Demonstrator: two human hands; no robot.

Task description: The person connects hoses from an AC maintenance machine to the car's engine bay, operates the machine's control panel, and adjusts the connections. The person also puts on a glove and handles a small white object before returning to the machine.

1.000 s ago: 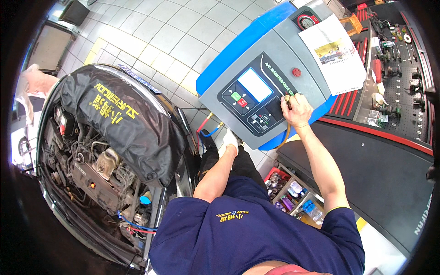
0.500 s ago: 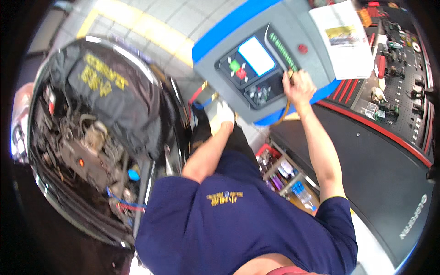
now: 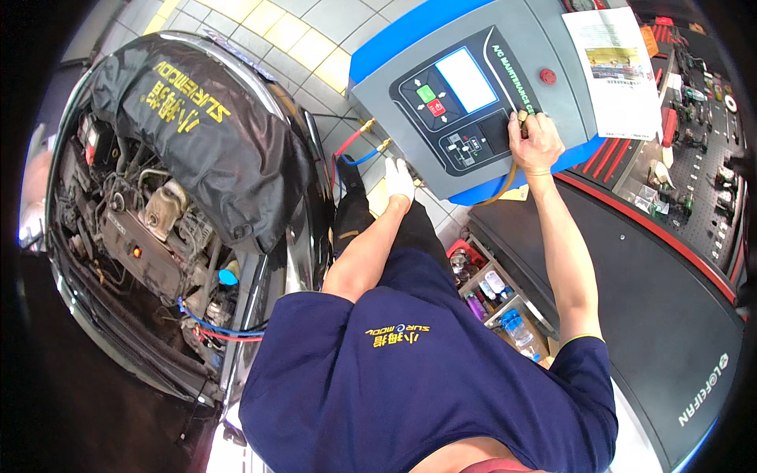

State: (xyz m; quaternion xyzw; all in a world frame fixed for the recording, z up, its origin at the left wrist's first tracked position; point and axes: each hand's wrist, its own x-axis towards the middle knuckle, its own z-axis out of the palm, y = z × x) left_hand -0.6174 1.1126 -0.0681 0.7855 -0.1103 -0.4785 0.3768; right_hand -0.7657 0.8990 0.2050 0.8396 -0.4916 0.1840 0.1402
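My right hand (image 3: 538, 143) is closed around a yellow hose (image 3: 511, 175), whose brass fitting (image 3: 523, 117) shows above my fingers. It is over the lower right of the control panel on a grey and blue air-conditioning service machine (image 3: 520, 47). The panel has a lit screen (image 3: 467, 80), a green button (image 3: 426, 94) and a red button (image 3: 436, 107). My left hand (image 3: 398, 183) looks white, washed out or gloved. It is low beside the machine's near left edge, fingers stretched out, nothing visible in it. Red (image 3: 347, 144) and blue (image 3: 364, 157) hoses with brass ends hang close to it.
At left is a car's open engine bay (image 3: 150, 229) with a black fender cover (image 3: 197, 142) and a blue cap (image 3: 228, 277). Printed sheets (image 3: 611, 75) lie on the machine's right side. A black cabinet (image 3: 631, 252), a tool board (image 3: 710, 158) and a shelf of bottles (image 3: 497, 296) stand at right.
My view has shifted, so the machine and both hands appear further right, and the picture is sharper. My right hand keeps hold of the yellow hose; the left stays by the machine's edge.
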